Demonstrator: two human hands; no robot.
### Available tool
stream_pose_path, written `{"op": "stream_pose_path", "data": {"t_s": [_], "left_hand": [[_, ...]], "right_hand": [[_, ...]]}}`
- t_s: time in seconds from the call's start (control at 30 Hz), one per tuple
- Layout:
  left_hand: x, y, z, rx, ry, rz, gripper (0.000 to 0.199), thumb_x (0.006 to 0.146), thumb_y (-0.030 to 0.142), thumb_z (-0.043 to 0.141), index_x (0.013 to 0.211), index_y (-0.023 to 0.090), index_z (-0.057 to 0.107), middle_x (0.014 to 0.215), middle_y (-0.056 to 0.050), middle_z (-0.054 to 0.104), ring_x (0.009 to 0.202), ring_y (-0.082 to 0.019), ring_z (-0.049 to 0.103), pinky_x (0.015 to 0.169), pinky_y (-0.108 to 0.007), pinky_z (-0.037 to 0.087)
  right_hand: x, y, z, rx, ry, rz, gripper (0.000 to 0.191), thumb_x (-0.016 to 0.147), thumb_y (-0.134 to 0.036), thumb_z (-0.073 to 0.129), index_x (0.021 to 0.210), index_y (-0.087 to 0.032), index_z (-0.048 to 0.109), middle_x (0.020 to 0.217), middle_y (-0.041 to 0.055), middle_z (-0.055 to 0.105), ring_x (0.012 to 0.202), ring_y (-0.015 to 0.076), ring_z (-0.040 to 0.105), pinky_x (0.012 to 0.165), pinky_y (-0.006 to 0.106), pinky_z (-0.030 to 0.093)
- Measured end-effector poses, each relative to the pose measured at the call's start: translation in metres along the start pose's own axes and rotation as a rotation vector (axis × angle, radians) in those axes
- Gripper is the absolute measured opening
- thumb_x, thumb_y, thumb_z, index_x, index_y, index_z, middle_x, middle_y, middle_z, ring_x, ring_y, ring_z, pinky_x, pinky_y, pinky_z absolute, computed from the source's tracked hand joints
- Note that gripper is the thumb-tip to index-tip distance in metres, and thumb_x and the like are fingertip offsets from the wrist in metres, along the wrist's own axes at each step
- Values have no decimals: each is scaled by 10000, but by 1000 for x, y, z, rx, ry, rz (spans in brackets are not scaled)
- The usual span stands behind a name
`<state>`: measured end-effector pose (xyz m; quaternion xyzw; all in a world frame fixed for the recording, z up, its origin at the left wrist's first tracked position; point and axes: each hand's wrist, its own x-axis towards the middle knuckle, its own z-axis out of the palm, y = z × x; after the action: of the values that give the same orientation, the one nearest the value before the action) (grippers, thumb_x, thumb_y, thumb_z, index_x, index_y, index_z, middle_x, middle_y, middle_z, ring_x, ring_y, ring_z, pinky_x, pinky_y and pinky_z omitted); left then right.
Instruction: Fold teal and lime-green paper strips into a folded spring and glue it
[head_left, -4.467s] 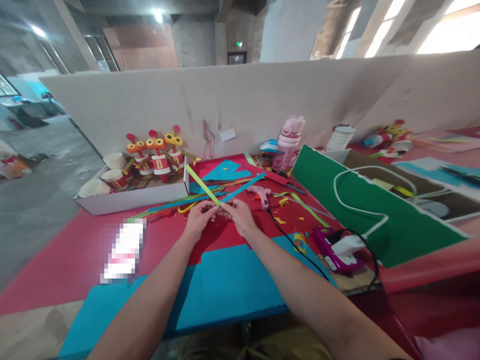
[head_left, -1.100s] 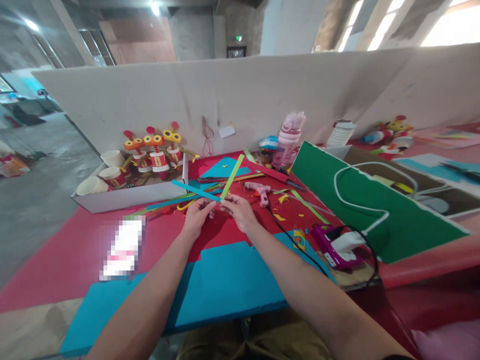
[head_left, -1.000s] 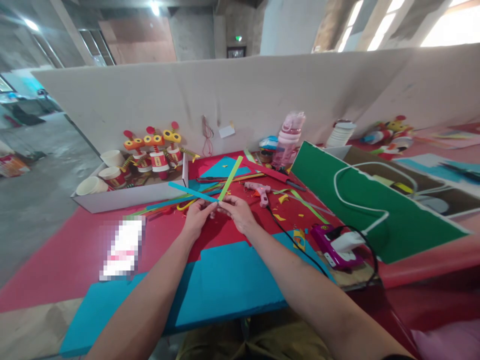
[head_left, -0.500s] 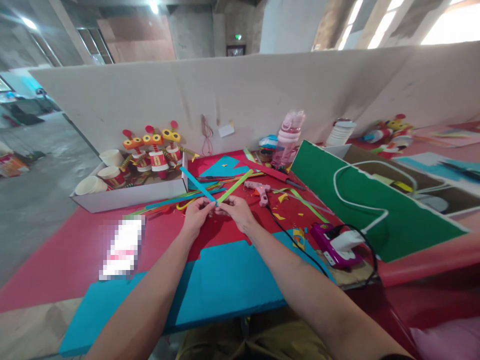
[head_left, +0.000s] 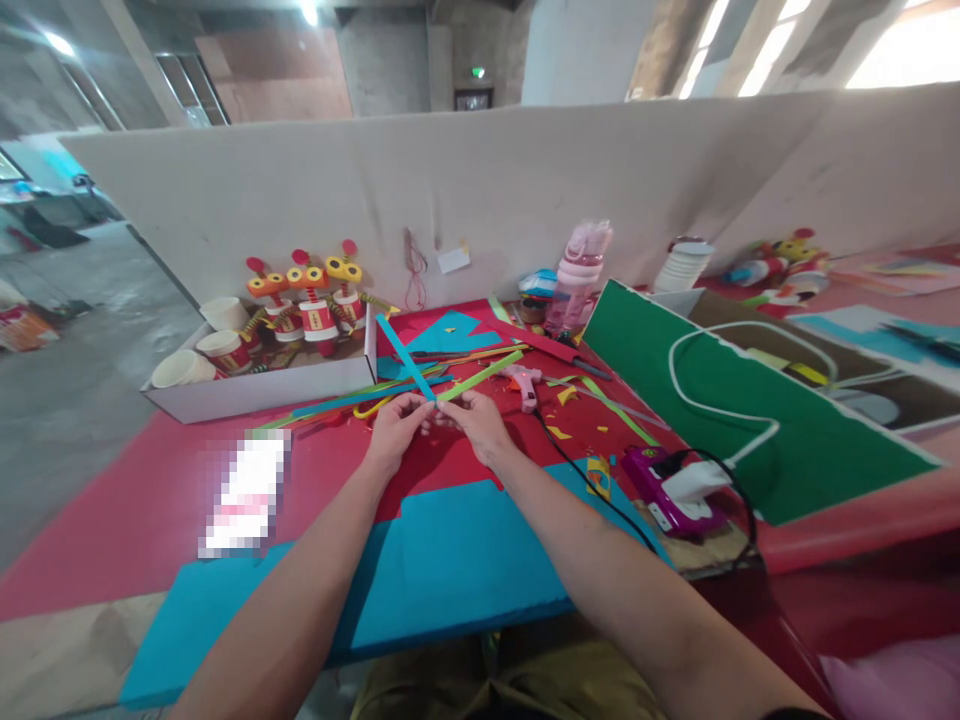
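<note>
Both my hands pinch the near ends of two paper strips where they meet in a V above the red table. My left hand (head_left: 399, 428) is closed at the joint, by the base of the blue paper strip (head_left: 405, 357), which slants up and left. My right hand (head_left: 472, 425) is closed at the same joint, beside the green paper strip (head_left: 484, 373), which points up and right. Fingertips hide the joint itself. Just beyond my right hand lies a pink glue gun (head_left: 523, 386). Blue sheets (head_left: 465, 560) lie under my forearms.
At the left, a white box (head_left: 277, 392) holds paper cups (head_left: 223, 352) and several cup figures (head_left: 319, 318). A purple power strip (head_left: 671, 500) with cords sits at the right, before a green panel (head_left: 735, 420). A pink bottle (head_left: 579, 275) stands at the back.
The V has turned slightly clockwise: the blue strip's tip has swung right and up, and the green strip has tipped lower toward the right. Both hands stay pinched at the joint.
</note>
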<state>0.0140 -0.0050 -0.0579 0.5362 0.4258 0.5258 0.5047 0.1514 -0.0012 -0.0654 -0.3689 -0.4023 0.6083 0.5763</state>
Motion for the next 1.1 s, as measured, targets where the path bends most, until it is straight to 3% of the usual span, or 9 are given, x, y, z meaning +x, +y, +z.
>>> {"op": "stream_pose_path", "data": {"t_s": [0.33,0.7,1.1], "left_hand": [[3,-5,-5,-78,14,4,222,671,333,712,687,144,597,554,12,580,497,-84,511,524,-208,401],[4,-6,-4,-67,22,-2,177,654,277,707,658,140,594,538,10,579,478,-81,497,500,-206,386],[1,-2,-1,-56,25,19,137,626,237,704,675,130,633,524,3,584,459,-82,483,483,-212,378]], "right_hand": [[1,-4,-2,148,-118,89,205,604,-256,762,723,-138,644,653,21,668,631,144,651,703,324,562],[0,1,-2,118,-166,106,300,602,-366,782,760,-143,660,632,18,664,591,121,635,680,291,553],[-2,-1,0,17,-111,38,322,582,-377,772,789,-154,667,640,2,662,584,115,618,645,273,536]]}}
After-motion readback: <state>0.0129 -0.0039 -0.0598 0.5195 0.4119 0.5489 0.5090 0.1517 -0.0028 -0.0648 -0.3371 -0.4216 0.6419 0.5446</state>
